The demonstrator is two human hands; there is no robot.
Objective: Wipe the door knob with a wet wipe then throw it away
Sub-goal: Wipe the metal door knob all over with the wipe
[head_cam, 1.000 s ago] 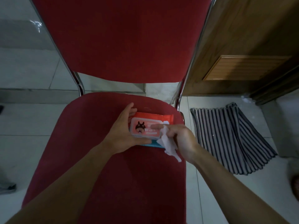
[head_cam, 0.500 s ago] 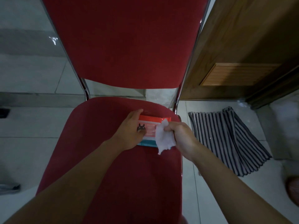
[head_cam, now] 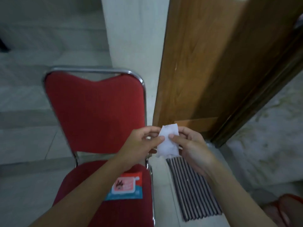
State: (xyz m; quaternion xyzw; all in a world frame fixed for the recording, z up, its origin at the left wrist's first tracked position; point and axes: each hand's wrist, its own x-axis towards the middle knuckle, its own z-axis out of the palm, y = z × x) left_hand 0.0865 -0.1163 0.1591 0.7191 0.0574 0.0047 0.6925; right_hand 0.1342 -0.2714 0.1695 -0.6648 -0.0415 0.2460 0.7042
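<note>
A white wet wipe hangs folded between both hands, in front of the lower part of the wooden door. My left hand pinches its left edge, and my right hand pinches its right edge with thumb and fingers. The orange and blue wet wipe pack lies flat on the red chair seat, below my left forearm. No door knob is in view.
The red chair's backrest with a chrome frame stands left of the door. A striped mat lies on the tiled floor before the door. A reddish object sits at the lower right edge.
The view has risen and pulled back from the chair. My left hand left the pack and now grips the wipe together with my right hand, lifted toward the door.
</note>
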